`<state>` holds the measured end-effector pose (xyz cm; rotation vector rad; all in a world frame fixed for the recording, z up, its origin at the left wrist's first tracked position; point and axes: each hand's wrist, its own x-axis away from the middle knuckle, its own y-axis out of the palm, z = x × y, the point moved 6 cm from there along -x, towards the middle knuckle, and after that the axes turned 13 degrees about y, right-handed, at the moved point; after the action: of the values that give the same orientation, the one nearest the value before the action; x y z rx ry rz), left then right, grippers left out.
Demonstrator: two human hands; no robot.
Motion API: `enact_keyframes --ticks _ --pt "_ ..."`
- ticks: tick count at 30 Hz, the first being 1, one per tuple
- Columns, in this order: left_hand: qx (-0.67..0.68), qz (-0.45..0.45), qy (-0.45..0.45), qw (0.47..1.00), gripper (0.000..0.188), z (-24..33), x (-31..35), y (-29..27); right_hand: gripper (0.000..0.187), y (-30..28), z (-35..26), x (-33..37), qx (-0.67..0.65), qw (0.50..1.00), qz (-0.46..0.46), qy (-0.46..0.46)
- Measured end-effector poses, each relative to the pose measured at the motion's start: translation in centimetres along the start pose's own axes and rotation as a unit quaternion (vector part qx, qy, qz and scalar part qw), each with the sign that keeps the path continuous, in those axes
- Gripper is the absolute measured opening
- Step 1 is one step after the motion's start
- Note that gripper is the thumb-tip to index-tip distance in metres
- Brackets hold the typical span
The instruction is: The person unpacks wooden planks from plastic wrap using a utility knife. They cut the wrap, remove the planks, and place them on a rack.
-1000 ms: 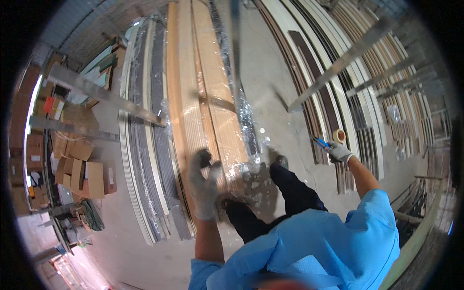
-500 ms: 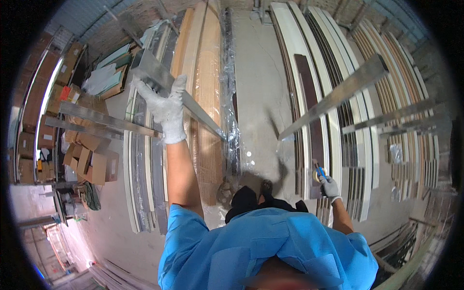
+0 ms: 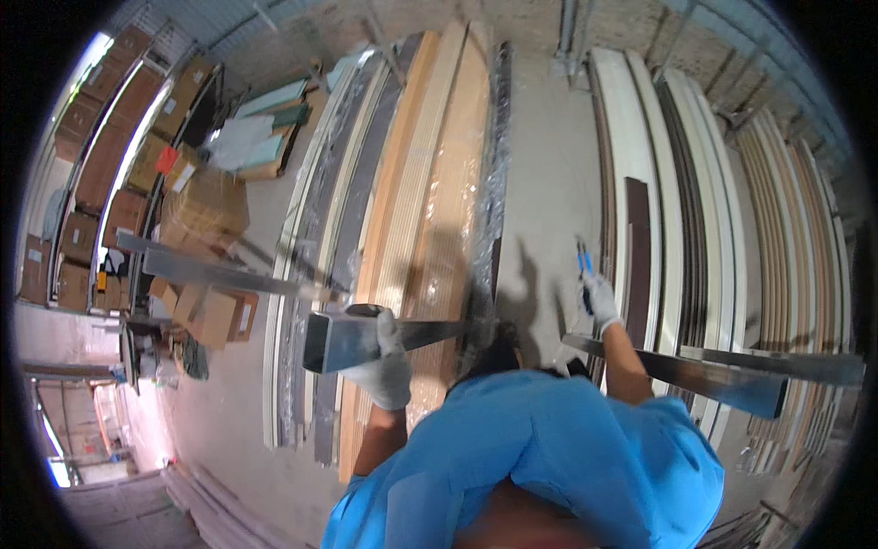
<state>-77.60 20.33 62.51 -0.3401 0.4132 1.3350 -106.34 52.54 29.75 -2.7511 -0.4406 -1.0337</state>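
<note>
My left hand (image 3: 382, 377), in a white work glove, is closed round the near end of a square metal post (image 3: 340, 344), with the thumb over one side. The other fingers are partly hidden behind the post. My right hand (image 3: 601, 304), also gloved, holds a slim blue tool (image 3: 584, 263) with a dark tip pointing away from me. Its exact kind is too small to make out. Below my left hand lie long wood-coloured panels (image 3: 448, 174), partly wrapped in clear film.
White and dark long profiles (image 3: 631, 119) lie in stacks on the right. More metal posts stick up at the left (image 3: 215, 273) and right (image 3: 722, 382). Cardboard boxes (image 3: 208, 206) and a shelf of cartons (image 3: 101, 174) stand at the left. Grey floor (image 3: 549, 165) runs between the stacks.
My view has turned and shifted forward. The left hand, spread against the post before, now wraps its end closer to me. My right hand has moved inward and up with the blue tool.
</note>
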Motion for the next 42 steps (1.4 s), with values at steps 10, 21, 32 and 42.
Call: enact_keyframes --ticks 10,21,32,42 --pt "-0.166 -0.028 0.109 0.98 0.015 -0.9 -0.3 -1.3 0.025 11.0 -16.3 -16.1 0.05 0.991 -0.119 0.034" --pt "-0.423 0.494 0.059 0.758 0.014 -0.7 5.0 3.6 0.024 43.4 -26.9 -24.0 0.665 0.619 -0.405 -0.104" --pt "-0.595 0.609 0.044 0.522 0.026 -2.1 6.1 6.0 0.039 58.9 -11.7 -23.2 0.763 0.214 -0.524 -0.313" --pt "-0.612 0.64 0.124 0.448 0.031 -7.3 9.2 6.1 0.04 66.2 16.6 -13.6 0.7 0.115 -0.626 -0.324"
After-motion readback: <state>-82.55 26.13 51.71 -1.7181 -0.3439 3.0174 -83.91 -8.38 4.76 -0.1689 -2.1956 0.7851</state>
